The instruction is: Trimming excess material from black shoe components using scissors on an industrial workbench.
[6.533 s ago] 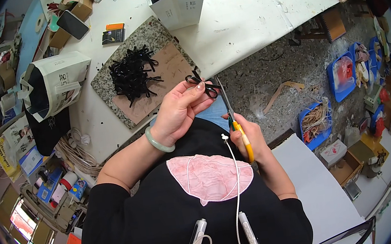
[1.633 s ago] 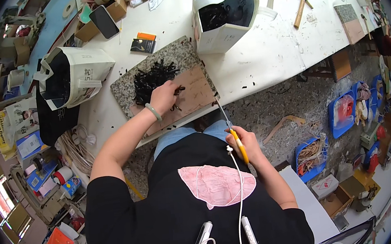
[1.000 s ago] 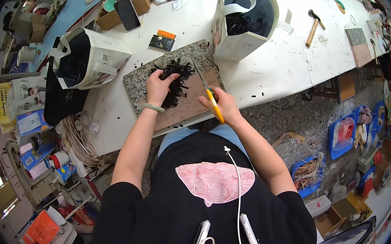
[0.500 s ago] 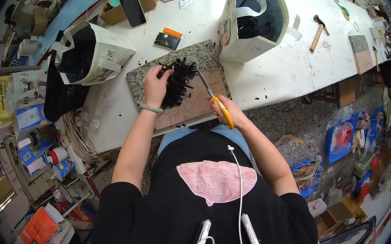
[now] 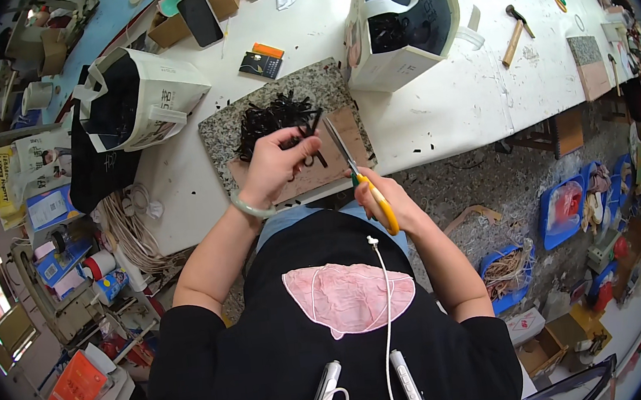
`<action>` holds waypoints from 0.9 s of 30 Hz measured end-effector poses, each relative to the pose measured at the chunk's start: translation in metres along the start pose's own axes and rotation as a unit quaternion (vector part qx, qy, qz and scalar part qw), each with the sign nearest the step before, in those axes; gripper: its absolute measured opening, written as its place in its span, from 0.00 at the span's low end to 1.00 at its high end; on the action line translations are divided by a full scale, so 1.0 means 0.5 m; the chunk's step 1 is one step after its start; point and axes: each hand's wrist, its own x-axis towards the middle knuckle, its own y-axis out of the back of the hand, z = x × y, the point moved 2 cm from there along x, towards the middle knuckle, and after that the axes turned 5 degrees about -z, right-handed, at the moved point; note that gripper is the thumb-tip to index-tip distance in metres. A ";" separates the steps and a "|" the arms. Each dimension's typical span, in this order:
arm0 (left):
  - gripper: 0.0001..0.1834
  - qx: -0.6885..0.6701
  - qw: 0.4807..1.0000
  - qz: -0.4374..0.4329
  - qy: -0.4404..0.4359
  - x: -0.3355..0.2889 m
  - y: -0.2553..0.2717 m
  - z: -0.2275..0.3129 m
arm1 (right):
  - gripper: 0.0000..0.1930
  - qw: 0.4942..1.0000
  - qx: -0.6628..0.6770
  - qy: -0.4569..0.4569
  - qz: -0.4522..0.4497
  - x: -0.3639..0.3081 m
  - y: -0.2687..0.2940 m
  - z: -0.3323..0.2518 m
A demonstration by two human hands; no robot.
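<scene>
My left hand [image 5: 276,165] pinches a small black strap piece [image 5: 312,132] just above a granite slab [image 5: 220,132] on the white table [image 5: 451,108]. A heap of black strap pieces [image 5: 269,118] lies on the slab, beside a brown board [image 5: 344,131]. My right hand [image 5: 383,197] grips yellow-handled scissors [image 5: 357,173], blades pointing up toward the held piece. A green bangle [image 5: 247,208] rings my left wrist.
A white tote bag [image 5: 399,20] stands behind the slab and another white bag [image 5: 141,94] lies at the left. A hammer [image 5: 514,31], a phone [image 5: 200,17] and a small black-and-orange card [image 5: 261,62] lie on the table. Blue crates [image 5: 564,209] sit on the floor at right.
My left hand has lifted off the heap with one black piece. The scissors in my right hand have swung up toward it. My head has tilted, shifting the table downward in view.
</scene>
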 end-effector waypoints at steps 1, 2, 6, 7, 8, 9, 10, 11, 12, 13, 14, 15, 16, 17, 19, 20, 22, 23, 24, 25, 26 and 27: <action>0.08 0.001 1.000 -0.004 0.003 -0.007 -0.012 -0.001 | 0.24 1.000 0.002 -0.003 0.003 -0.015 0.004 -0.011; 0.07 0.011 1.000 -0.018 0.000 -0.013 -0.024 -0.003 | 0.25 1.000 -0.020 -0.007 0.006 -0.031 0.010 -0.026; 0.06 0.042 0.997 -0.065 -0.005 -0.028 -0.067 -0.009 | 0.28 0.996 -0.083 -0.023 0.015 -0.081 0.022 -0.047; 0.06 0.050 0.996 -0.076 -0.004 -0.030 -0.077 -0.011 | 0.28 0.996 -0.078 -0.023 0.022 -0.090 0.023 -0.043; 0.06 0.057 0.995 -0.086 -0.002 -0.032 -0.086 -0.012 | 0.27 0.997 -0.072 -0.023 0.029 -0.099 0.023 -0.038; 0.06 0.065 0.993 -0.097 -0.001 -0.033 -0.095 -0.013 | 0.27 0.997 -0.067 -0.023 0.035 -0.107 0.024 -0.033; 0.06 0.073 0.992 -0.108 0.000 -0.034 -0.102 -0.015 | 0.26 0.997 -0.061 -0.023 0.042 -0.115 0.024 -0.029; 0.06 0.074 0.991 -0.112 0.004 -0.034 -0.109 -0.016 | 0.26 0.997 -0.058 -0.026 0.045 -0.123 0.023 -0.026; 0.06 0.071 0.990 -0.120 0.005 -0.034 -0.116 -0.018 | 0.26 0.997 -0.054 -0.028 0.055 -0.131 0.024 -0.023; 0.06 0.069 0.989 -0.128 0.007 -0.034 -0.123 -0.020 | 0.25 0.996 -0.048 -0.030 0.065 -0.139 0.024 -0.019; 0.06 0.067 0.988 -0.137 0.010 -0.034 -0.129 -0.022 | 0.25 0.996 -0.043 -0.032 0.076 -0.147 0.024 -0.016; 0.06 0.065 0.987 -0.145 0.012 -0.033 -0.136 -0.023 | 0.24 0.995 -0.038 -0.034 0.087 -0.154 0.023 -0.013; 0.06 0.067 0.986 -0.150 0.015 -0.033 -0.143 -0.023 | 0.24 0.995 -0.035 -0.037 0.091 -0.161 0.022 -0.010; 0.06 0.062 0.985 -0.157 0.027 -0.034 -0.150 -0.022 | 0.24 0.994 -0.028 -0.040 0.100 -0.167 0.020 -0.007; 0.07 0.052 0.983 -0.171 0.050 -0.034 -0.164 -0.021 | 0.23 0.992 -0.013 -0.046 0.120 -0.179 0.017 -0.001; 0.07 0.048 0.981 -0.177 0.061 -0.034 -0.171 -0.023 | 0.23 0.990 -0.006 -0.049 0.129 -0.185 0.016 0.002; 0.07 0.038 0.980 -0.185 0.069 -0.031 -0.180 -0.029 | 0.23 0.989 0.017 -0.057 0.137 -0.198 0.012 0.007; 0.08 0.026 0.979 -0.188 0.074 -0.029 -0.184 -0.033 | 0.23 0.987 0.037 -0.063 0.141 -0.205 0.010 0.009; 0.08 0.013 0.978 -0.191 0.079 -0.027 -0.188 -0.037 | 0.23 0.986 0.057 -0.068 0.144 -0.211 0.007 0.011; 0.09 0.000 0.978 -0.193 0.084 -0.026 -0.191 -0.041 | 0.23 0.984 0.077 -0.073 0.146 -0.217 0.005 0.013; 0.09 0.002 0.977 -0.194 0.083 -0.023 -0.194 -0.044 | 0.23 0.983 0.077 -0.073 0.148 -0.222 0.001 0.016; 0.10 -0.066 0.975 -0.187 0.097 -0.019 -0.199 -0.048 | 0.24 0.983 0.071 -0.071 0.155 -0.229 -0.002 0.021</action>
